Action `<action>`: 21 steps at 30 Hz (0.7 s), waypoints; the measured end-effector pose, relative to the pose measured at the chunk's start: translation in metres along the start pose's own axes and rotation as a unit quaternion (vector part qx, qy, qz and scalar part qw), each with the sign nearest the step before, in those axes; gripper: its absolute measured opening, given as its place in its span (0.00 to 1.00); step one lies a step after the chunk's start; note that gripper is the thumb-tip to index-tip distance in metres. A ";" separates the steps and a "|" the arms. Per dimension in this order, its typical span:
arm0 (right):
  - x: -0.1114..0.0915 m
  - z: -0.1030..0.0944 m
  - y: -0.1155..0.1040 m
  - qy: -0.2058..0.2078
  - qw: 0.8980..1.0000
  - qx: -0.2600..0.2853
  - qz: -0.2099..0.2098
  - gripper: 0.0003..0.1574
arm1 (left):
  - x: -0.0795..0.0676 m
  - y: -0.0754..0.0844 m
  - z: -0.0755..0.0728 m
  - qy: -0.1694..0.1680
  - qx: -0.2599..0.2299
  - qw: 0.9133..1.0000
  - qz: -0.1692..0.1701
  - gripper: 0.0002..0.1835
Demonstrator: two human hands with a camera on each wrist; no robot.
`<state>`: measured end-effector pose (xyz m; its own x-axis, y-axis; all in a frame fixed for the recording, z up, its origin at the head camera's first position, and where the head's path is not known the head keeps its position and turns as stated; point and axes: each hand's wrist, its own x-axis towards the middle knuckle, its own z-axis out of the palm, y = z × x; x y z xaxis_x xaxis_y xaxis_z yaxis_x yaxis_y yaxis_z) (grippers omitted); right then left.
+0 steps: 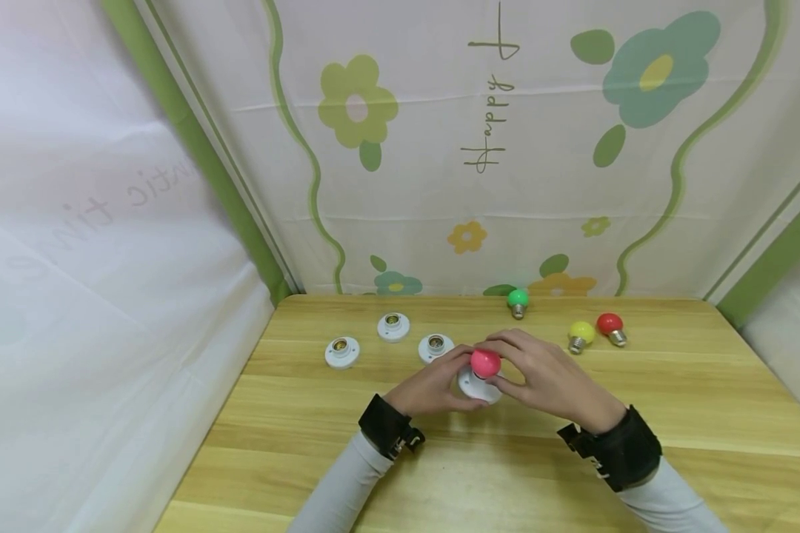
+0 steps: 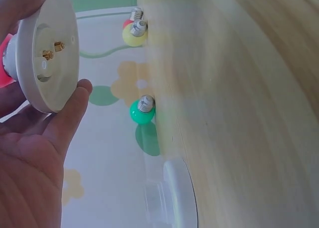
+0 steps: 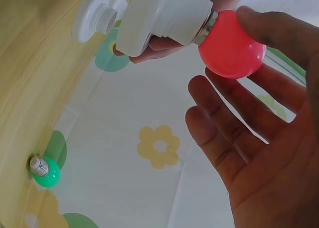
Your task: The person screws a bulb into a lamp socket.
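Note:
My left hand grips a round white lamp holder by its rim, raised above the table. In the left wrist view its hollow underside shows two brass screws. A pinkish-red light bulb sits in the holder's socket, with a strip of its metal screw base showing in the right wrist view. My right hand holds this bulb, thumb on one side and fingers on the other. The remaining fingers of that hand stretch out away from the glass.
Three more white lamp holders stand on the wooden table, left of and behind my hands. Toward the back right lie a green bulb, a yellow bulb and a red bulb. A patterned curtain hangs behind the table.

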<state>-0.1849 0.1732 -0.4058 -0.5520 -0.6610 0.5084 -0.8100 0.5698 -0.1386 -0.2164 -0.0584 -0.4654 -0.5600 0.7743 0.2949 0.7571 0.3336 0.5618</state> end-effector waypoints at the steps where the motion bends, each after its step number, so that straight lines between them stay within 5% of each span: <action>1: 0.000 0.000 0.000 0.003 1.000 0.000 0.002 0.30 | 0.000 0.000 0.000 -0.001 0.000 1.000 -0.001 0.40; 14: -0.001 0.000 -0.001 0.019 0.999 -0.019 0.023 0.37 | 0.001 0.003 0.001 -0.004 0.003 1.000 -0.003 0.39; 21: -0.003 -0.003 0.000 -0.011 1.000 0.001 0.028 0.43 | 0.000 0.005 -0.001 0.000 0.009 1.000 0.000 0.37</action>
<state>-0.1829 0.1771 -0.4049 -0.6006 -0.6391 0.4805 -0.7780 0.6056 -0.1672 -0.2134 -0.0571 -0.4616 -0.5594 0.7748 0.2946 0.7630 0.3424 0.5483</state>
